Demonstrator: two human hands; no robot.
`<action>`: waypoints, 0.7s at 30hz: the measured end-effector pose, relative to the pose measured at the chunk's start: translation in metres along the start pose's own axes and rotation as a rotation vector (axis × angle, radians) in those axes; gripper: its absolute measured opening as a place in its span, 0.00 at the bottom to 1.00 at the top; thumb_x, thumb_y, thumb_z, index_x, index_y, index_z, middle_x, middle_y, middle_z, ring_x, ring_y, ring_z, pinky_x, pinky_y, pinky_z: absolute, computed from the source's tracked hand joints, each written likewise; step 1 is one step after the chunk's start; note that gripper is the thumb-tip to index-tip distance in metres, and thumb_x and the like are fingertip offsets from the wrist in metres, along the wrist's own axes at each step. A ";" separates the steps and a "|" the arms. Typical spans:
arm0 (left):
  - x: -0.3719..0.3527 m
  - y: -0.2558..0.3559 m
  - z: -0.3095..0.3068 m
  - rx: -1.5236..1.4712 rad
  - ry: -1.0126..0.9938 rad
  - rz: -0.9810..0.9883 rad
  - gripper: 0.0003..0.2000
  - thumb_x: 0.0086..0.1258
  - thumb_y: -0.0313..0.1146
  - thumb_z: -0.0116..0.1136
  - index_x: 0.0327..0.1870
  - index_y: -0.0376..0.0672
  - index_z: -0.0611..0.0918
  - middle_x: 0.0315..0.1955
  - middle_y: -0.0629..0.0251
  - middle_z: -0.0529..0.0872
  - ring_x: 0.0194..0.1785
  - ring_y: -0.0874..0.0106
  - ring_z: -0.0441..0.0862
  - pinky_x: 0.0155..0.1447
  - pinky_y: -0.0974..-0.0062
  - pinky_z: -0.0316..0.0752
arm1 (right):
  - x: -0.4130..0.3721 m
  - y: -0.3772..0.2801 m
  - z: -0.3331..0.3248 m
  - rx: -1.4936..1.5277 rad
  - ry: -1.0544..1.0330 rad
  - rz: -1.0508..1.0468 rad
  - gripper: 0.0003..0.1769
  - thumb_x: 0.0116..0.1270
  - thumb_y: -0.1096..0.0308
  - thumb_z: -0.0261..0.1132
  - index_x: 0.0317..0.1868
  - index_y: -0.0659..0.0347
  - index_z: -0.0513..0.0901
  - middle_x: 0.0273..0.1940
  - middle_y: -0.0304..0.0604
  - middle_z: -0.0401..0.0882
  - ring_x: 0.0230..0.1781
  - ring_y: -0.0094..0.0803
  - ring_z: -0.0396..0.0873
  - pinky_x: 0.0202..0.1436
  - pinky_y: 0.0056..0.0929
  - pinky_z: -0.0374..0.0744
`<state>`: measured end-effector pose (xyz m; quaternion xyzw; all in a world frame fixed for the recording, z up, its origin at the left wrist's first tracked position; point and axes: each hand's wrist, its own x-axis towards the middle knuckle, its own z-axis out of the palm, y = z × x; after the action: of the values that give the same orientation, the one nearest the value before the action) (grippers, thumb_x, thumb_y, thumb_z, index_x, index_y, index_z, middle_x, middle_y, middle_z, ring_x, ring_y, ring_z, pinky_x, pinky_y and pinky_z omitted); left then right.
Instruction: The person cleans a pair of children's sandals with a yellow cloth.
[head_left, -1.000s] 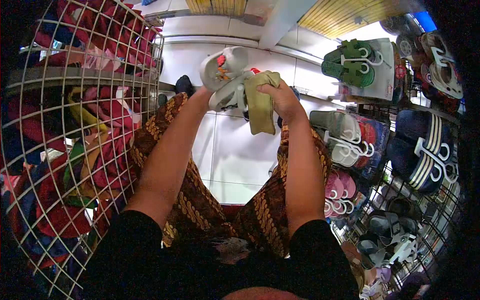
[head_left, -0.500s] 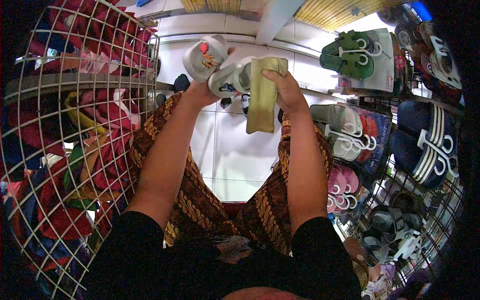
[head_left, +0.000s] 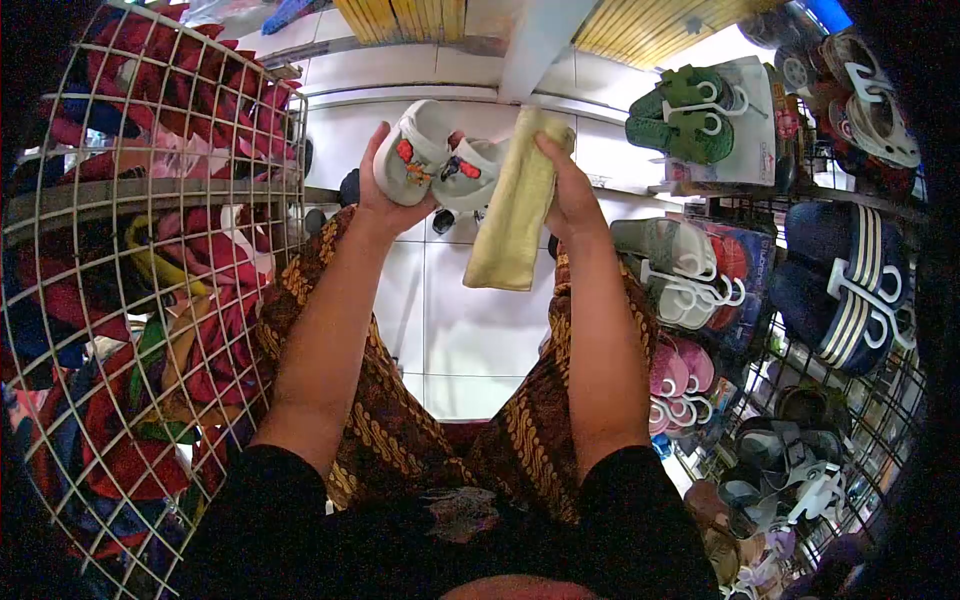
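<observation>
A pair of small light-grey clogs (head_left: pixel 412 168) with red and orange decorations on their uppers is gripped in my left hand (head_left: pixel 392 205), fingers wrapped round the outer side. Folded into a long strip, a pale yellow cloth (head_left: pixel 510 215) hangs from my right hand (head_left: pixel 572 190), the thumb pressed on its upper part. The cloth's edge overlaps the right-hand clog in this view. Both hands are raised in front of me, above the white tiled floor.
On my left stands a white wire grid (head_left: pixel 200 180) with red and multicoloured goods behind it. Along the right, racks hold green sandals (head_left: pixel 690 115), navy striped slides (head_left: pixel 845 280) and pink footwear (head_left: pixel 680 370) on white hangers. White floor tiles (head_left: pixel 480 310) show between my patterned trouser legs (head_left: pixel 360 400).
The clogs have turned to stand more upright, and their pair has shifted slightly down. The cloth has tilted, its lower end swinging left and down.
</observation>
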<state>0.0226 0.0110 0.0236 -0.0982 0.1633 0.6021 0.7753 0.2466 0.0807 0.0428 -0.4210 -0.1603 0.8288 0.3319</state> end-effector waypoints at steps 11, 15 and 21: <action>0.007 0.016 -0.033 0.095 0.141 0.117 0.24 0.71 0.53 0.45 0.62 0.50 0.75 0.58 0.56 0.78 0.62 0.57 0.76 0.64 0.52 0.72 | 0.000 -0.004 -0.015 0.159 -0.137 -0.053 0.24 0.70 0.55 0.64 0.59 0.59 0.74 0.46 0.45 0.81 0.45 0.39 0.82 0.53 0.39 0.83; 0.002 0.005 -0.004 0.095 0.308 0.114 0.31 0.69 0.59 0.47 0.66 0.48 0.69 0.61 0.55 0.73 0.64 0.55 0.73 0.65 0.49 0.70 | -0.009 -0.012 -0.009 0.076 -0.096 -0.040 0.23 0.70 0.54 0.62 0.59 0.59 0.74 0.44 0.47 0.82 0.43 0.41 0.83 0.51 0.40 0.84; 0.001 -0.016 0.002 0.204 0.134 -0.170 0.42 0.66 0.69 0.44 0.73 0.45 0.63 0.71 0.51 0.66 0.72 0.50 0.65 0.74 0.43 0.54 | -0.002 0.000 -0.006 0.053 -0.072 -0.064 0.26 0.70 0.51 0.62 0.59 0.62 0.74 0.45 0.49 0.82 0.42 0.43 0.83 0.48 0.44 0.85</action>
<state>0.0382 0.0088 0.0240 -0.0726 0.2662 0.5067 0.8167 0.2523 0.0794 0.0398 -0.3766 -0.1635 0.8364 0.3632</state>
